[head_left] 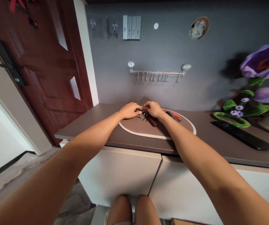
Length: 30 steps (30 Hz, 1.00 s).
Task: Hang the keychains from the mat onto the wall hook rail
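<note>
Left hand [131,110] curled at the keys [141,115]; right hand [153,109] just beside, fingertips drawn in near the brown object [152,122]. Hands close to each other but apart; exact grip of either impossible to tell. Keys low on the pale-rimmed mat [134,127], probably for support during close finger work. Dark items [169,113] and a red piece [176,115] also on the mat, beyond the right wrist, presumably for finger room. Mat likely serving as protection for the surface [78,123].
</note>
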Each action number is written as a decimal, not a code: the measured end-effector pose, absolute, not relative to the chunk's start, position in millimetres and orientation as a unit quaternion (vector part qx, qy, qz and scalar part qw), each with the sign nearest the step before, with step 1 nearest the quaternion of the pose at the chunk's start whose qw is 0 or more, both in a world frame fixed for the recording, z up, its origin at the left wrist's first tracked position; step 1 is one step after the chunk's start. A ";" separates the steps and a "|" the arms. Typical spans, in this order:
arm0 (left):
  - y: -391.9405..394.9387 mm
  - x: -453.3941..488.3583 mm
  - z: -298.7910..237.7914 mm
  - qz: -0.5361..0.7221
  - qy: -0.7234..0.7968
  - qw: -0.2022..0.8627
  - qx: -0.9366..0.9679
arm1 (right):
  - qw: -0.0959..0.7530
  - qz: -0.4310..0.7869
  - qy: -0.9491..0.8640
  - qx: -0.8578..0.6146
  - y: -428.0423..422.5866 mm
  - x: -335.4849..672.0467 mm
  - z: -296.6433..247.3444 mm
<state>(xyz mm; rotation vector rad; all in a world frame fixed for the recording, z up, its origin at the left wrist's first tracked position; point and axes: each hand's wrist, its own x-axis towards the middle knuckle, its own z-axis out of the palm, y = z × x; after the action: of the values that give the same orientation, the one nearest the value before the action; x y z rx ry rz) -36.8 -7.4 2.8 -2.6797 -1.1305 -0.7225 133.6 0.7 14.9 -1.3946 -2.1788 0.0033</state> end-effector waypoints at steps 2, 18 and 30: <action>-6.1 -36.6 1.9 -0.231 -0.373 0.079 -0.895 | 0.269 -0.003 -0.809 -0.522 -0.5 132.7 14.8; -3.2 -46.9 11.3 -0.332 -0.437 0.025 -0.835 | 0.319 0.019 -0.794 -0.517 -2.2 127.0 14.8; 0.5 -50.0 14.2 -0.441 -0.450 -0.047 -0.775 | 0.358 0.111 -0.774 -0.511 -17.0 114.0 21.5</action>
<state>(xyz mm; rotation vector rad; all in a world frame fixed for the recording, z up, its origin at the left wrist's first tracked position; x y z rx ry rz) -50.0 0.5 14.2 -2.5100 -1.4582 -1.4293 114.0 -17.0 21.5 -1.3183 -1.9964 0.2854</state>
